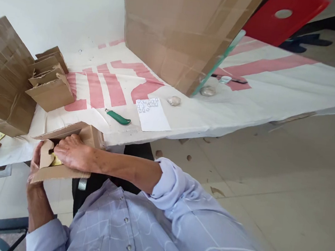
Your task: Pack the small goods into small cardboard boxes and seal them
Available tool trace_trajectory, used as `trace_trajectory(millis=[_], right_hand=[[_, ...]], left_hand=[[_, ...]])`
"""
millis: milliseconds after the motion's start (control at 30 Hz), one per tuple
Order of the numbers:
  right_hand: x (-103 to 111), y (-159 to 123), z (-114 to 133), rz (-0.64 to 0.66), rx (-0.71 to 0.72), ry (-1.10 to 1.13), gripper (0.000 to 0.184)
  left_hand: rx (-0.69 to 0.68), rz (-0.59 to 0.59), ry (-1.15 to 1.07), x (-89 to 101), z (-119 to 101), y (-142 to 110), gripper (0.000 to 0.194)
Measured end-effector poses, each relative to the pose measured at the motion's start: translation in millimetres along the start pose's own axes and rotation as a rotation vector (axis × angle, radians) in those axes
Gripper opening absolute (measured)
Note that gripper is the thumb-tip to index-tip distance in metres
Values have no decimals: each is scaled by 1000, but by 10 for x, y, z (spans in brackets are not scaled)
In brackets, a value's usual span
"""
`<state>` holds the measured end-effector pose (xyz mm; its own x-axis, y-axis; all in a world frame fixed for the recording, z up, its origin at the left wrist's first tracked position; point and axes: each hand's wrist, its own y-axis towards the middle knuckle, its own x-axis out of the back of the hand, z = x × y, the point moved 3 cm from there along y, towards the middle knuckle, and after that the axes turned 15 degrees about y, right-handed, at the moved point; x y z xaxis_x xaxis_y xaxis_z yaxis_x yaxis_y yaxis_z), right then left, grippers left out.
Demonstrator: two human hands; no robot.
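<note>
An opened cardboard box (58, 173) with its flaps up is at the table's near edge, in front of my body. My left hand (35, 162) grips the box's left side from outside, its fingers partly hidden by the cardboard. Reaching into the box, my right hand (74, 152) has its fingers bent down. Their tips are hidden, and something yellow (56, 160) shows just below them. What the right fingers hold, if anything, I cannot make out. Beyond the box, a green utility knife (117, 117) lies on the table cloth.
Small open boxes (51, 89) stand by a large carton (5, 77) at the left. A tall carton (179, 33) stands at the back, beside a red plastic stool (281, 17). Marked paper (153, 115) and tape rolls (174, 100) lie on the white cloth (267, 105).
</note>
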<state>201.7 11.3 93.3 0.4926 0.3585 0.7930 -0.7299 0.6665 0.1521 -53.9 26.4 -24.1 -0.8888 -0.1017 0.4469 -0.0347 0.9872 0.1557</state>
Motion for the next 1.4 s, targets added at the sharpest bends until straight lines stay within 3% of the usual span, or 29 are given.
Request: trace_trajectory(millis=[100, 233, 467, 633, 833, 1033, 1233, 1400], right_hand=[[250, -157, -116, 118, -143, -119, 17], [459, -222, -294, 261, -228, -123, 22], [438, -158, -704, 19, -234, -189, 20], [525, -169, -901, 132, -264, -142, 28], [622, -188, -888, 92, -246, -157, 29], [819, -216, -851, -121, -154, -160, 38], [1055, -314, -964, -339, -76, -71, 42], [1110, -383, -973, -321, -129, -122, 41]], left_hand=[[-51, 35, -27, -100, -137, 55, 138], [-118, 99, -69, -252, -325, 177, 136], [-201, 125, -129, -518, -468, 434, 134], [-198, 196, -137, -646, -443, 576, 133], [-195, 275, -104, -702, -407, 702, 131], [-180, 285, -140, -717, -410, 873, 134], [-188, 291, -126, -769, -500, 1172, 140], [-195, 313, -106, -798, -537, 1256, 138]])
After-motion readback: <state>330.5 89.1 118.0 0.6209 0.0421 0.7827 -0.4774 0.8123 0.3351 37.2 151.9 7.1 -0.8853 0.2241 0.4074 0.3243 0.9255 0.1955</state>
